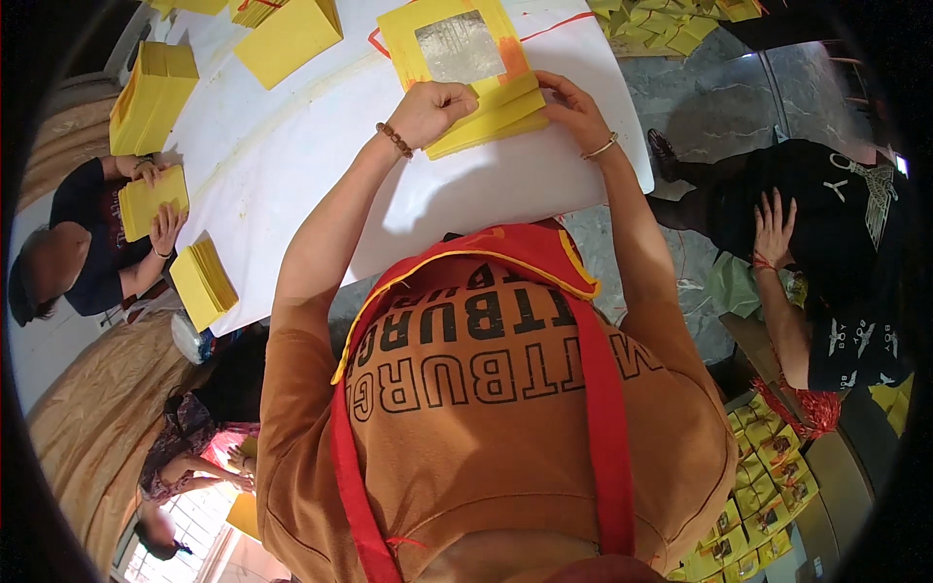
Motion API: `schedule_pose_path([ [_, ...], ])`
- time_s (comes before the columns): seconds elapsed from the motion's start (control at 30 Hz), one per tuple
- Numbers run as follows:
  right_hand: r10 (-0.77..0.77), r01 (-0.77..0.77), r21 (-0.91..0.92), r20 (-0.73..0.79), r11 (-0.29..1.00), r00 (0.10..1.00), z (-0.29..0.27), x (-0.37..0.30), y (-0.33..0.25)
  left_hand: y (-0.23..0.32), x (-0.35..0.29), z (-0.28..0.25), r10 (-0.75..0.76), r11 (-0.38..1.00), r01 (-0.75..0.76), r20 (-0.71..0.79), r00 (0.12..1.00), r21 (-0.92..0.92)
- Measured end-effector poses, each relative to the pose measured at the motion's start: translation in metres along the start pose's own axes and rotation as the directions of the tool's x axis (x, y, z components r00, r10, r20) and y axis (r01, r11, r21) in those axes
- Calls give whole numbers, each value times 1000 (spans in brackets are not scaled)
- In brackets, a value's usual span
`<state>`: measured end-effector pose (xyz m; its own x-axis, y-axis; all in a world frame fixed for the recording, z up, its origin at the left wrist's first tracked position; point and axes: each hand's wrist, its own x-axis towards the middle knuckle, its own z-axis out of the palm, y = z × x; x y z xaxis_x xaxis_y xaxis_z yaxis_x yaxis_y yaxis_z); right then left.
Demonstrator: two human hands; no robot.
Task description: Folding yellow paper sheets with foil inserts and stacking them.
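A stack of yellow paper sheets (491,133) lies near the front edge of the white table, and its top sheet is folded up into a raised flap. My left hand (439,109) is closed at the flap's left end, with the thumb and curled fingers against the paper. At the other end, my right hand (579,112) grips the stack's right edge, its fingertips partly hidden. Just beyond, touching the stack, is a yellow sheet with a silver square (461,47) in its middle and orange smears around it.
Bundles of yellow paper (155,95) stand along the table's (321,146) left side. A seated person (83,238) there holds a yellow stack (154,204). Someone in black (826,243) is at the right. Yellow packets fill a box (768,486) behind me on the right.
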<state>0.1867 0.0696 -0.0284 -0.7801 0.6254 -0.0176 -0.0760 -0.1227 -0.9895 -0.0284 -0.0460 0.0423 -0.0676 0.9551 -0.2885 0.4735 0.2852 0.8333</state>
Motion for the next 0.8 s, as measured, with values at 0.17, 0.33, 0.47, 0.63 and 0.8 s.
schedule_pose_path([
  [0.17,29,-30,64,19,998,999,-5,0,0,0,0,0,9,999,-7,54,998,-53],
  [0.33,41,-40,111,-6,993,999,-1,2,-3,-10,3,3,47,997,-46,27,998,-59],
  [0.47,27,-24,77,-31,997,999,-1,2,-2,-12,4,5,85,994,-85,8,996,-63],
  [0.63,58,-56,44,-53,997,997,-1,0,2,-6,1,3,133,990,-134,39,990,43],
  [0.8,61,-62,-14,-68,998,996,4,0,0,-11,-1,6,224,964,-225,20,974,142],
])
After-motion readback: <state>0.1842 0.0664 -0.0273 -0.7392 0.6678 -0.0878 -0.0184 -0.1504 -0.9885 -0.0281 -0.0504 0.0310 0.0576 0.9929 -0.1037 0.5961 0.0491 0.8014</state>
